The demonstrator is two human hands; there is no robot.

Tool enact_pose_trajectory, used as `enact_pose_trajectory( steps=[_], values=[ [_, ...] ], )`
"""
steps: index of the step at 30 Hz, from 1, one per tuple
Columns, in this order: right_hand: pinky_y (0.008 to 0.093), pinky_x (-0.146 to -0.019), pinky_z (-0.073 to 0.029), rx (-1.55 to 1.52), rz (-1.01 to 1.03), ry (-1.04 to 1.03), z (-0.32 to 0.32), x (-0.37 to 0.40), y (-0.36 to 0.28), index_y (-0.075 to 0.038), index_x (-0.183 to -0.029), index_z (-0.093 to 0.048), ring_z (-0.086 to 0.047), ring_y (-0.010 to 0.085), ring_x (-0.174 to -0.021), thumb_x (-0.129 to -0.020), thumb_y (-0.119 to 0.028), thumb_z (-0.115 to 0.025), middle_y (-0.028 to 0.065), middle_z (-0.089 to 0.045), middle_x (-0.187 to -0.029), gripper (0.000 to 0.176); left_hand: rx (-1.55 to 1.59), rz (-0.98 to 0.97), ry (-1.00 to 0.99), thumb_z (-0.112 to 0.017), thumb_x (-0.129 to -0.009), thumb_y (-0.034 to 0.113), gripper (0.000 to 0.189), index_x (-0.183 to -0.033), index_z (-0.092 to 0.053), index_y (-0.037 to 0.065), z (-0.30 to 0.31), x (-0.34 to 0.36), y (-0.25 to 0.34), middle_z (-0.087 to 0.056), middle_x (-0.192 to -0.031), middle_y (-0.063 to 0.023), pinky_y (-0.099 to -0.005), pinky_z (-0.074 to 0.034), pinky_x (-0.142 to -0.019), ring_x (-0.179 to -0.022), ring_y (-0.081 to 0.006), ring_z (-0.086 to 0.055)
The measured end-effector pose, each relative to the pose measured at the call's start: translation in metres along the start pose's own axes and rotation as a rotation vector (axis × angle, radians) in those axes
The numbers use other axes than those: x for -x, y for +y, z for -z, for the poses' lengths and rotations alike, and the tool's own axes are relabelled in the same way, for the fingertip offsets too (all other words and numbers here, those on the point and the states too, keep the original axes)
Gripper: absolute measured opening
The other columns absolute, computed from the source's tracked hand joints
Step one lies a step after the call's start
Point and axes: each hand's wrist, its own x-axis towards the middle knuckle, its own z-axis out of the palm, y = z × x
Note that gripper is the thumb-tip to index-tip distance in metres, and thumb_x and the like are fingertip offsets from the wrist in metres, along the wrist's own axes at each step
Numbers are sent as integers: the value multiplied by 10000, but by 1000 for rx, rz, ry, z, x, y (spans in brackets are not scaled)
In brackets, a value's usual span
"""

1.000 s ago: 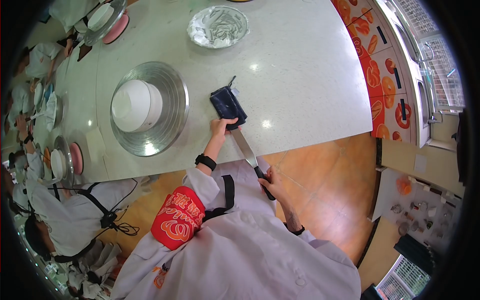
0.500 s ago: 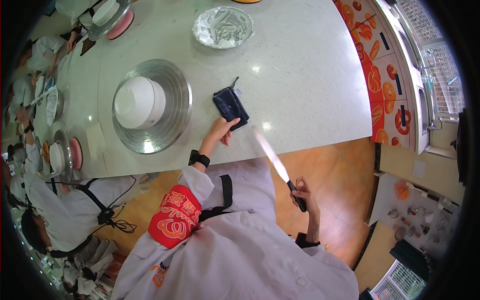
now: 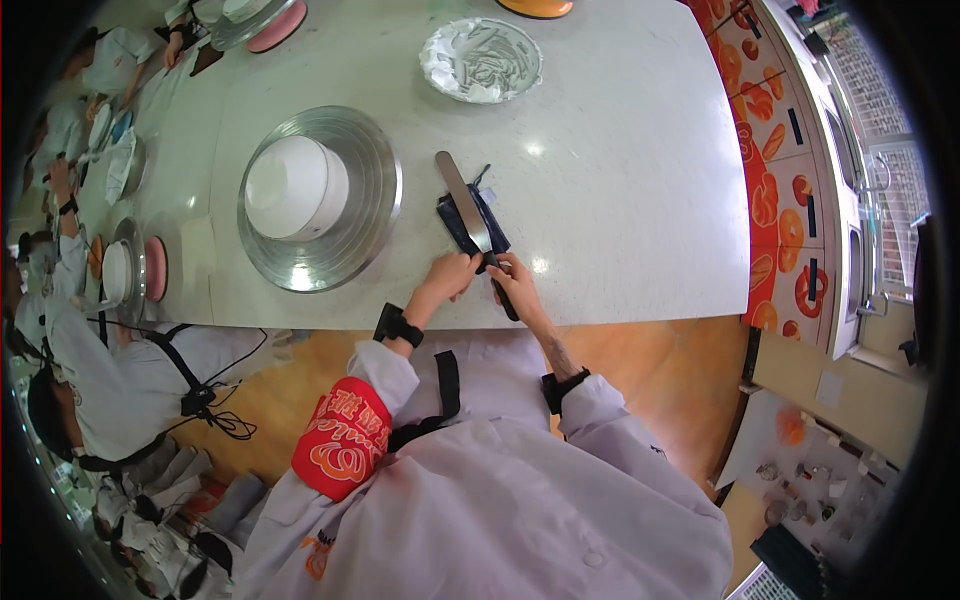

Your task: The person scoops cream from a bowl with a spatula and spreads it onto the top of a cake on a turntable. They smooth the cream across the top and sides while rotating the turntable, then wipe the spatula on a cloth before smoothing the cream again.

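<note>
My right hand (image 3: pixel 515 288) is closed round the black handle of a long icing spatula (image 3: pixel 463 195). The metal blade lies over a folded dark blue cloth (image 3: pixel 492 222) on the table and points away from me. My left hand (image 3: pixel 450 277) is beside the handle, its fingers closed at the near end of the cloth; the fingertips are partly hidden. To the left, a white-iced round cake (image 3: pixel 295 190) stands on a metal turntable (image 3: pixel 375 210).
A bowl (image 3: pixel 538 68) with white cream smeared inside stands farther back on the pale table (image 3: pixel 640 200). An orange round base (image 3: pixel 537 8) shows at the far edge. People work at other turntables (image 3: pixel 130 270) on the left. Cabinets with bread pictures (image 3: pixel 785 180) line the right.
My right hand has brought the spatula up from beside the table and laid its blade over the cloth. My left hand stays at the cloth's near end. The view has shifted slightly.
</note>
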Motion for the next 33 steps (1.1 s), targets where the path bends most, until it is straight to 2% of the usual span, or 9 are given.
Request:
enact_pose_trajectory(
  steps=[4, 10, 12, 16, 17, 20, 22, 30, 33],
  values=[
    [256, -403, -386, 302, 89, 122, -9, -10, 5, 2, -968, -436, -515, 123, -471, -831, -168, -570, 89, -566, -653, 257, -230, -260, 335, -336, -898, 349, 554, -477, -540, 51, -11, 25, -4, -508, -412, -56, -324, -473, -551, -433, -238, -549],
    [301, -422, -415, 377, 81, 87, -5, 2, 4, -12, -990, -443, -557, 163, -497, -821, -171, -568, 89, -569, -609, 264, -271, -330, 671, -505, -821, 159, 163, -864, -575, 18, -25, 38, 7, -589, -837, -91, -342, -482, -648, -767, -258, -584],
    [334, -482, -445, 875, 481, 385, -2, 4, 20, -41, -1047, -472, -586, 236, -539, -814, -166, -554, 112, -585, -637, 277, -254, -438, 753, -513, -797, 103, 214, -982, -533, -1, -39, 37, 10, -518, -1008, -106, -341, -481, -715, -911, -256, -542],
    [371, -573, -455, 1167, 576, 417, 7, 15, 26, -123, -1215, -444, -572, 254, -649, -741, -130, -571, 92, -530, -757, 491, -579, -415, 722, -479, -781, 50, 395, -1143, -413, -93, -66, 41, 7, -392, -1219, -227, -379, -382, -920, -1148, -371, -383],
    [371, -573, -455, 1166, 578, 418, 7, 17, 26, -123, -1215, -444, -572, 254, -649, -741, -130, -571, 92, -530, -757, 491, -516, -400, 638, -470, -771, 42, 483, -1209, -336, -109, -71, 40, 4, -254, -1324, -254, -458, -275, -994, -1237, -409, -244],
    [361, -620, -452, 1279, 605, 402, 6, 22, 27, -113, -1249, -415, -560, 241, -706, -716, -109, -570, 90, -485, -766, 556, -590, -336, 529, -476, -766, 50, 487, -1211, -349, -101, -76, 49, -1, -190, -1364, -224, -513, -232, -996, -1271, -372, -200],
    [363, -647, -442, 1185, 456, 320, 2, 22, 29, -80, -1282, -361, -559, 264, -733, -723, -97, -558, 120, -502, -786, 593, -590, -350, 510, -460, -761, 49, 482, -1204, -357, -110, -73, 52, -4, -184, -1370, -222, -533, -233, -987, -1266, -362, -219],
    [402, -606, -448, 877, 474, 277, 1, 14, 12, -75, -1324, -258, -558, 357, -739, -769, -103, -566, 217, -541, -924, 635, -571, -362, 474, -456, -749, 44, 440, -1167, -423, -90, -71, 64, -6, -192, -1384, -188, -555, -228, -982, -1270, -315, -241],
    [385, -602, -447, 934, 479, 243, 0, 5, 14, -84, -1324, -256, -571, 330, -719, -780, -118, -574, 201, -565, -886, 631, -608, -379, 472, -483, -765, 61, 358, -1113, -488, -21, -69, 64, -10, -318, -1320, -161, -518, -256, -977, -1250, -315, -266]
  ],
)
